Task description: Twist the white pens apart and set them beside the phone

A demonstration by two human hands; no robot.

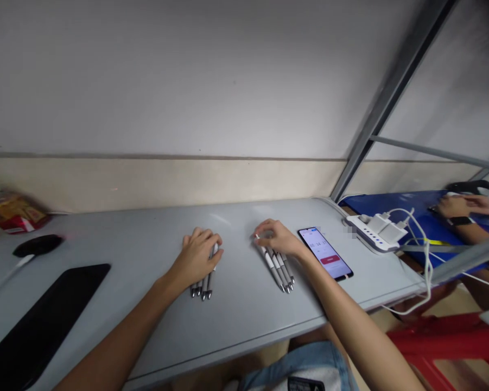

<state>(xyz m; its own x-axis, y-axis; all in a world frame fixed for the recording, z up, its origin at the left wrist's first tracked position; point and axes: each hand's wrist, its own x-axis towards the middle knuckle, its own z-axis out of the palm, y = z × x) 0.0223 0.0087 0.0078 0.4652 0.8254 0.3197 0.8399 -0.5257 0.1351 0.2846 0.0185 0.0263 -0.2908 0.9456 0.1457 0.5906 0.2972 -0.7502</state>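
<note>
My left hand [199, 252] curls over a small group of grey-and-white pens [204, 288] on the table. Its thumb and forefinger close around the upper part of one pen, and the palm hides much of the others. A hand's width to the right, a second group of similar pens [279, 267] lies side by side, tips toward the table's front edge. My right hand [277, 237] reaches over that group, with thumb and forefinger pinched on the upper end of its leftmost pen.
A phone [325, 252] showing a timer lies right of my right hand. Beyond it are a white power strip [372, 233] with cables and a metal post [391, 103]. A black mat [44, 326] and dark round object [37, 245] lie left. Another person's hands [468, 206] show far right.
</note>
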